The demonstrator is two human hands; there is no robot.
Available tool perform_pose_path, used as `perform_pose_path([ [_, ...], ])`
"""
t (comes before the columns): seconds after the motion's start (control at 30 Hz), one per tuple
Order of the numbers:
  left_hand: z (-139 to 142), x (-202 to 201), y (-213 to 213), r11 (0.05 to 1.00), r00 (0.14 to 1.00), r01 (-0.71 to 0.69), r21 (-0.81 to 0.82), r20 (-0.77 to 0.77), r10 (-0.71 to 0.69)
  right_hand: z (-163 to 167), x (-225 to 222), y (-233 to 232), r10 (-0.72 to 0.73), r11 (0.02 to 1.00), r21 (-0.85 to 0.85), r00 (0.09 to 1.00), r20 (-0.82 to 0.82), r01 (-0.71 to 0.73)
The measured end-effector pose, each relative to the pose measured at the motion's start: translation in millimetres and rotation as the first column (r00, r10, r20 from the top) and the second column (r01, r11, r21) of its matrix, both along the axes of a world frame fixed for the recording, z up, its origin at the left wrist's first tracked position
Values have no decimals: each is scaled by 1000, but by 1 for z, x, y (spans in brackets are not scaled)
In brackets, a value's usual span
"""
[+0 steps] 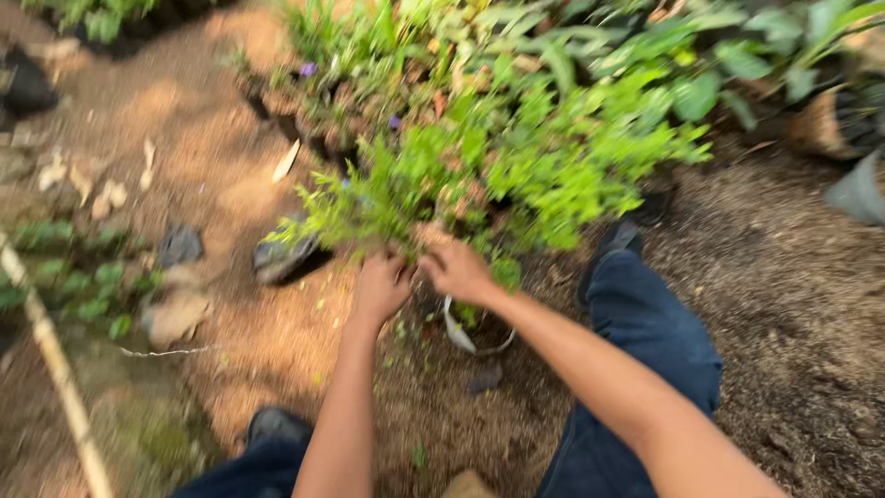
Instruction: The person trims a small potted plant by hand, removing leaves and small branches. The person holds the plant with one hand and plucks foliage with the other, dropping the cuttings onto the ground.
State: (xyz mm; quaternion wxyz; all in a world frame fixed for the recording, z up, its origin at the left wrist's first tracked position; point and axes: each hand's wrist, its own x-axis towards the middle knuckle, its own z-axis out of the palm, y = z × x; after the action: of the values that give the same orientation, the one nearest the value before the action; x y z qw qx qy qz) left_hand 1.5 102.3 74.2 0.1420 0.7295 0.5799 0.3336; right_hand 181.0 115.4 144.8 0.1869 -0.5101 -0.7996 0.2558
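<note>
A bushy plant with small bright green leaves (pixel 516 175) grows up out of a dark pot or bag (pixel 475 339) standing on the soil between my legs. My left hand (pixel 381 288) is closed around stems at the plant's base, on its left side. My right hand (pixel 456 269) grips the base just to the right, fingers curled into the foliage. The two hands almost touch. The image is motion-blurred, and leaves hide the fingertips.
Brown bare soil (pixel 230 184) surrounds me. A pale stick (pixel 51 355) crosses the lower left. A dark planting bag (pixel 281 256) lies left of the plant. Larger-leaved plants (pixel 719 65) and a pot (pixel 834 120) stand at the far right. My blue-trousered knee (pixel 645 323) is right of the pot.
</note>
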Motion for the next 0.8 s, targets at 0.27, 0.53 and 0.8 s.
perform_pose_path([
  [0.27,19,14,-17,982,975,-118,-147,-207,86,1,2,0,-43,971,235,998,-52,54],
  [0.53,4,8,-7,853,739,-369,-368,441,510,-1,5,2,-30,996,78,999,-26,32],
  [0.8,41,0,20,738,264,-555,-383,760,593,-10,5,2,5,999,53,1000,27,-7],
])
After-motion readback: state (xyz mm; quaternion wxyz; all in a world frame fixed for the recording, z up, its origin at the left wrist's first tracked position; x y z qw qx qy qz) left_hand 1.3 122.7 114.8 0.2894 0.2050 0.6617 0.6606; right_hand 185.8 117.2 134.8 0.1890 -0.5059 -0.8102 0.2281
